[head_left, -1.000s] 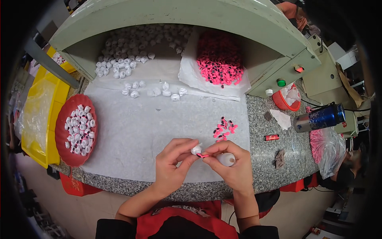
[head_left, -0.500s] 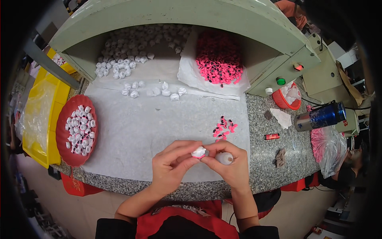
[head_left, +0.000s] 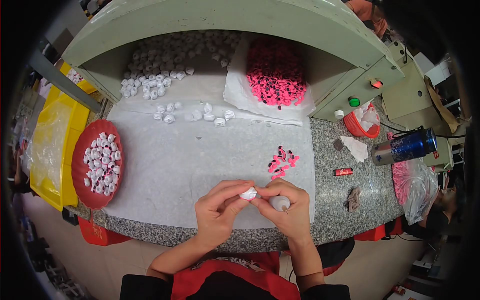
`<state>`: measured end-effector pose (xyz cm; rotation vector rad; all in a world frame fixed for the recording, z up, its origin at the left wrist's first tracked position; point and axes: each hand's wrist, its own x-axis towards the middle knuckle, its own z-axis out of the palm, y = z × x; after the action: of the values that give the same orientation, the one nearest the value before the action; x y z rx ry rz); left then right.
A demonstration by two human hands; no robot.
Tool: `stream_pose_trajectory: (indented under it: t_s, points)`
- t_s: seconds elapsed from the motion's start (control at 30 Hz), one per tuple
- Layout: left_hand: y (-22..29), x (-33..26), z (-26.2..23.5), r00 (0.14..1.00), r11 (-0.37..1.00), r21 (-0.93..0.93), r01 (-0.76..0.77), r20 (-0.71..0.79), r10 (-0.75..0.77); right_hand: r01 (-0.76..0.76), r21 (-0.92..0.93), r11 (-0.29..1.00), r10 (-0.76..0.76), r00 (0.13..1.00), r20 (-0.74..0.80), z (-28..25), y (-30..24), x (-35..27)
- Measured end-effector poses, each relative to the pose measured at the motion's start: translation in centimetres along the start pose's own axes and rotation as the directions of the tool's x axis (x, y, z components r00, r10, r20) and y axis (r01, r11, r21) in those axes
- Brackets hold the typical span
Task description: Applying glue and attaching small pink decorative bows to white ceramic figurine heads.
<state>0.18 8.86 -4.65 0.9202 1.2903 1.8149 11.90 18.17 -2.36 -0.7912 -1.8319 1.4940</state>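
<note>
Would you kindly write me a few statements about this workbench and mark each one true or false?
1. Both hands, left hand and right hand, pinch one small white piece between their fingertips. True.
2. The red tray of white pieces lies on the person's right. False: it lies on the left.
3. A loose cluster of pink bits lies on the white sheet. True.
4. The right hand also holds scissors. False: it holds a small white bottle.
</note>
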Motion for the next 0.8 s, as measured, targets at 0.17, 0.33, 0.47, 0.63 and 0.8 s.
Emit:
stream_pose_trajectory:
  t_s: [0.17,0.33,0.47,0.63,0.8]
  points:
    - [-0.2,0.1,-0.3,0.998,0.996,-0.069,0.064,0.004,-0.064,0.018,-0.025,1.000,-0.018,1.000,0.025,-0.1,0.2,0.3]
    - [-0.4,0.1,-0.3,0.997,0.991,-0.112,0.073,-0.023,-0.077,0.052,-0.036,0.998,-0.052,0.999,-0.011,0.5,0.8,0.2]
    - [-0.6,-0.2,-0.3,0.998,0.997,-0.071,0.042,-0.052,-0.045,-0.019,0.028,0.999,0.022,0.995,-0.102,1.8,0.7,-0.4]
    - [-0.7,0.0,-0.7,0.973,0.947,-0.251,0.200,-0.062,-0.222,-0.038,-0.013,0.999,0.037,0.998,-0.055,1.7,1.7,-0.3]
    - [-0.1,1.3,-2.5,0.743,0.469,-0.656,0.592,0.217,-0.633,0.192,-0.038,0.981,-0.191,0.981,0.028,0.7,1.0,0.4]
